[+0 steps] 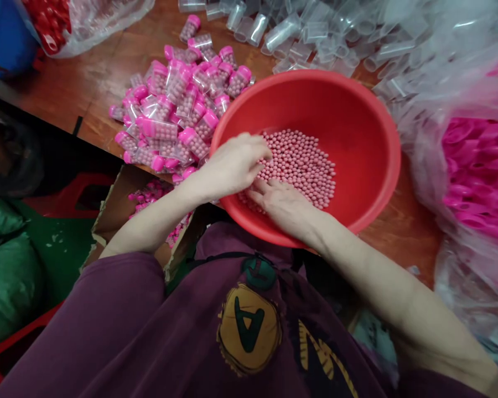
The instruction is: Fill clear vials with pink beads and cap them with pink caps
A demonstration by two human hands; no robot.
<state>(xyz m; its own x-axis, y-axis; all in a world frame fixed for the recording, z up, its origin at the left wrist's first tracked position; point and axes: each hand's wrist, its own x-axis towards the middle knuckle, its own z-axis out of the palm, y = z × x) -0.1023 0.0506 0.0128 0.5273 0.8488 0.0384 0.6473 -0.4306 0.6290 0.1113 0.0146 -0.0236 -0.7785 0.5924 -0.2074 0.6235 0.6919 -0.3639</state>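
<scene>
A big red basin (357, 138) stands at the table's edge in front of me. Small pink beads (302, 166) cover part of its floor. My left hand (243, 163) reaches over the near left rim with its fingers curled down at the edge of the beads; whatever they hold, if anything, is hidden. Just below it, my right hand (284, 204) lies low in the basin. Its fingers are stretched out toward the left hand, against the beads, and some fingertips are hidden. Left of the basin is a heap of small clear bottles (160, 130) with pink caps, filled with beads.
Clear plastic tubes (288, 33) lie behind the basin. On the right, a plastic bag holds bright pink parts (481, 171). A cardboard box (114, 207) with pink pieces sits below the table's left edge. A blue container (8, 38) and red pieces (50, 25) are at upper left.
</scene>
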